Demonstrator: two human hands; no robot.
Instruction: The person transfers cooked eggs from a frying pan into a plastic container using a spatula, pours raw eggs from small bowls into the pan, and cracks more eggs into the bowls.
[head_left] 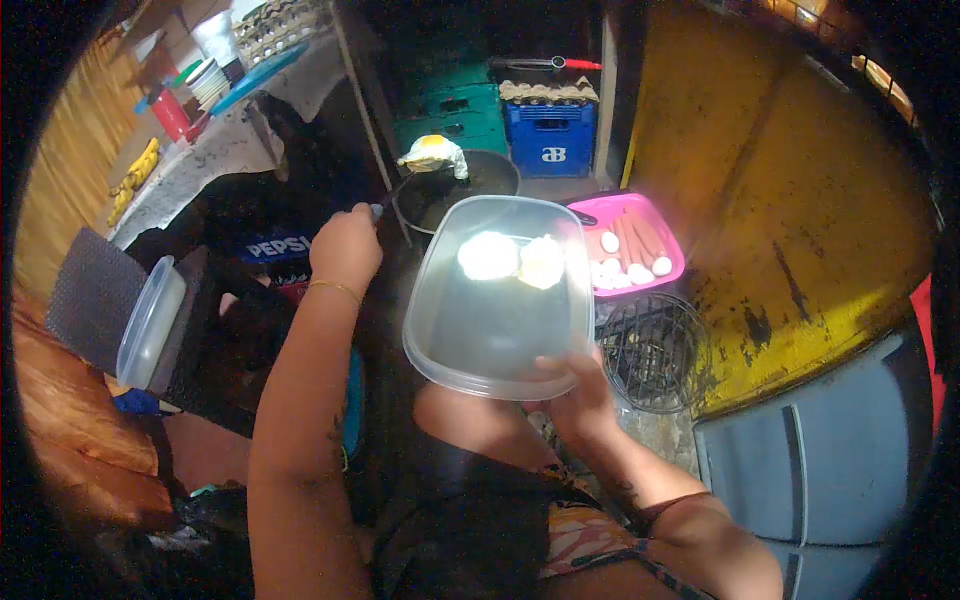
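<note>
My left hand (346, 250) is closed round the handle of a spatula (400, 192), whose head bears a fried egg (432, 153) above a dark frying pan (487, 172). A clear plastic container (480, 335) is in my right hand (578, 390), held at its near right corner, with the fingers against its wall. Inside it, at the far end, lie fried eggs (489, 257), very bright in the light. The container hides the near part of the pan.
Right of the container, a pink tray (672, 232) holds sausages and several white eggs. A round wire grate (655, 352) stands below it. Behind are a blue crate (550, 140) and green crates (455, 115). A container lid (150, 320) stands at left.
</note>
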